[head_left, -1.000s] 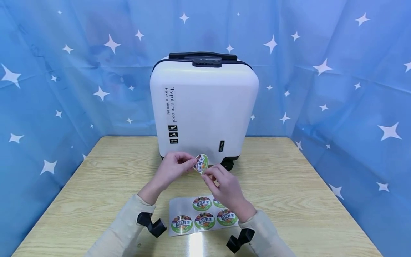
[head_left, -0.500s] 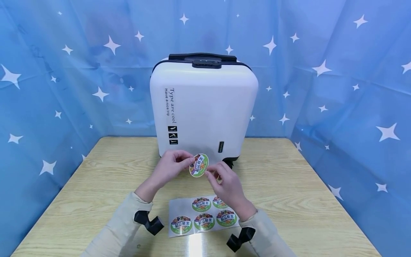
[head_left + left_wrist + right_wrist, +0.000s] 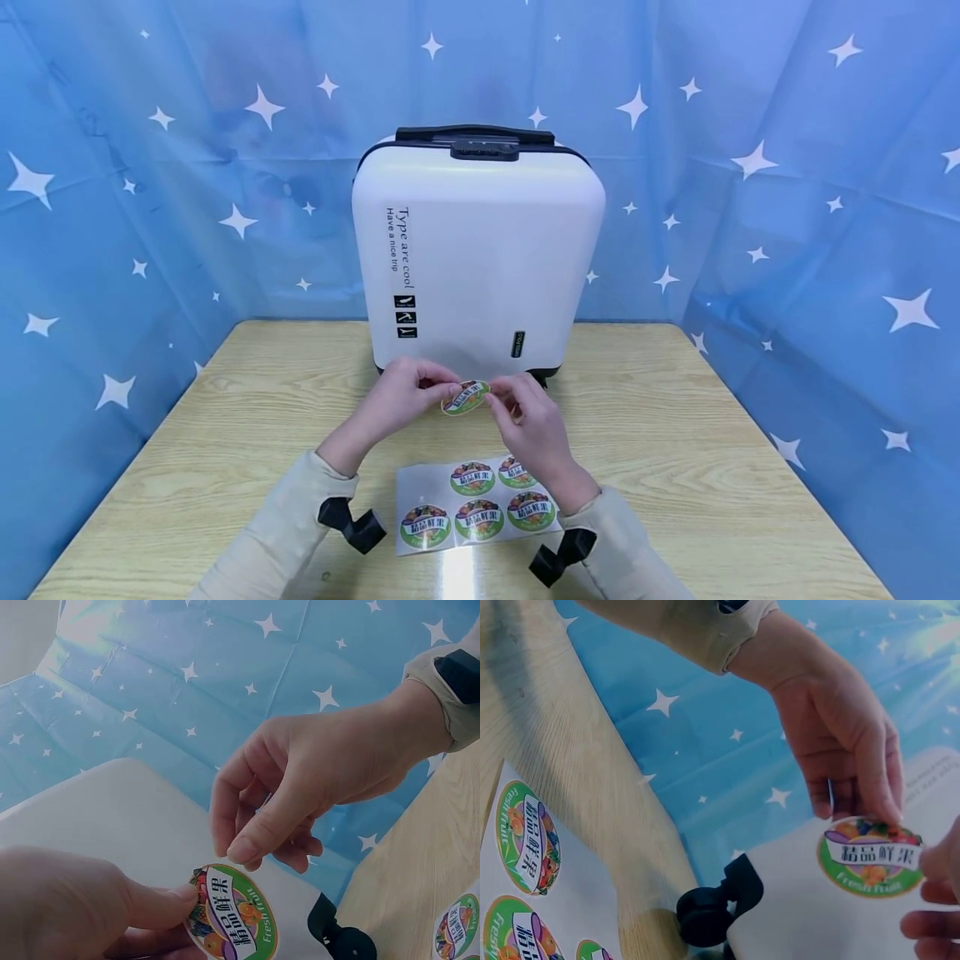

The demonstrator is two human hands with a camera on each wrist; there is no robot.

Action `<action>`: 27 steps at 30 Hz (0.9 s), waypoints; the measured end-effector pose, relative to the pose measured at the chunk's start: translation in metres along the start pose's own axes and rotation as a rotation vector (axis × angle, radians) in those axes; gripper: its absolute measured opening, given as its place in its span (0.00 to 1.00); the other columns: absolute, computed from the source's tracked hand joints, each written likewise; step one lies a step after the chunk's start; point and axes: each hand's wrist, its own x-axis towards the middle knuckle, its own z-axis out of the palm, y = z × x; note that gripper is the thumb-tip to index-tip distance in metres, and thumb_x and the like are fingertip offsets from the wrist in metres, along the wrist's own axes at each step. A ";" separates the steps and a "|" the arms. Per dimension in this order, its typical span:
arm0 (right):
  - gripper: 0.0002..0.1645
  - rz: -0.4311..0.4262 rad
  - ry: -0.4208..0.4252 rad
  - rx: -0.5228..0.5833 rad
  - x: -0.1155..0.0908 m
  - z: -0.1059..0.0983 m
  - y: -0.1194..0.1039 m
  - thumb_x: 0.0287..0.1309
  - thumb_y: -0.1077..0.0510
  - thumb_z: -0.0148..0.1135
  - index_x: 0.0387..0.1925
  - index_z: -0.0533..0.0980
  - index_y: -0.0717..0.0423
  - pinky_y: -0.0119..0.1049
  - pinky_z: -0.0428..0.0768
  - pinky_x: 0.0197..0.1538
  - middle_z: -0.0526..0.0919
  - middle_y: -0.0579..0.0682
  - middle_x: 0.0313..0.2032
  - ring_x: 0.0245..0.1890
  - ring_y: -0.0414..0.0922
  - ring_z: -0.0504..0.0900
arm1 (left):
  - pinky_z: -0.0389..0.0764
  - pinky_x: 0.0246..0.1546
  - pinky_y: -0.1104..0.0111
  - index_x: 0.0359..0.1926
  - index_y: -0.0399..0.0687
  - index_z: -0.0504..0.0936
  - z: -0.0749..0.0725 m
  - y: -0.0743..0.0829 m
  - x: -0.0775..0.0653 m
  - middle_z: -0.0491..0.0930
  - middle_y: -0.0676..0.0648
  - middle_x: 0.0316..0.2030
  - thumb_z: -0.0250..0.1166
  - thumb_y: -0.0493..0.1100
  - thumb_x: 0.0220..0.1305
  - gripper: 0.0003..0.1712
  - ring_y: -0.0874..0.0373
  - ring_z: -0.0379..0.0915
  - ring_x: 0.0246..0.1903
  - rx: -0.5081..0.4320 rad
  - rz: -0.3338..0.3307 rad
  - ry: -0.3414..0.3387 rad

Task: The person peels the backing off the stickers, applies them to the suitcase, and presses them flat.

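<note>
My left hand (image 3: 408, 392) pinches a round fruit sticker (image 3: 465, 398) at its left edge, in front of the suitcase's base. Green-rimmed and printed with fruit, the sticker (image 3: 238, 911) shows its front in the left wrist view. My right hand (image 3: 528, 417) is at the sticker's other end; in the left wrist view its thumb and forefinger tips (image 3: 244, 851) come right up to the rim, with a thin gap. Below lies a sheet (image 3: 427, 486) of the same stickers, partly under the right forearm. The white suitcase (image 3: 480, 250) stands upright behind both hands.
The wooden table (image 3: 660, 467) carries everything. A black caster (image 3: 705, 915) shows at the suitcase's lower corner. Blue cloth with white stars (image 3: 150, 217) hangs behind and at both sides. A black camera mount (image 3: 352, 525) sits on the left wrist.
The sticker has straightened from a bent shape, then tilted flatter in the head view. Its right end has risen toward the right hand. The suitcase and sheet stay put.
</note>
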 end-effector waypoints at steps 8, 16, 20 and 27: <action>0.14 -0.007 0.005 -0.035 0.001 0.002 0.000 0.47 0.69 0.68 0.37 0.75 0.59 0.24 0.72 0.25 0.73 0.46 0.30 0.24 0.35 0.70 | 0.76 0.26 0.70 0.35 0.46 0.87 0.000 0.002 -0.002 0.81 0.53 0.29 0.66 0.39 0.57 0.05 0.62 0.74 0.26 0.048 0.006 -0.030; 0.10 0.000 -0.006 -0.017 0.001 0.003 -0.001 0.48 0.69 0.67 0.32 0.76 0.57 0.22 0.71 0.25 0.74 0.45 0.30 0.25 0.34 0.70 | 0.76 0.25 0.69 0.35 0.47 0.87 -0.001 0.002 -0.002 0.80 0.54 0.29 0.66 0.39 0.57 0.05 0.62 0.73 0.26 0.045 0.005 -0.034; 0.11 -0.018 -0.009 -0.015 0.000 0.005 -0.001 0.47 0.69 0.67 0.32 0.76 0.57 0.24 0.71 0.24 0.74 0.45 0.29 0.24 0.34 0.70 | 0.76 0.26 0.68 0.34 0.47 0.86 -0.001 0.001 -0.002 0.81 0.54 0.29 0.67 0.40 0.57 0.05 0.60 0.74 0.26 0.004 -0.019 -0.033; 0.10 0.025 -0.015 0.054 0.002 0.005 -0.003 0.48 0.69 0.67 0.32 0.76 0.57 0.25 0.72 0.25 0.74 0.44 0.28 0.24 0.34 0.70 | 0.76 0.27 0.66 0.34 0.46 0.83 -0.005 -0.001 -0.003 0.79 0.53 0.27 0.69 0.42 0.55 0.06 0.58 0.74 0.26 -0.040 -0.046 -0.020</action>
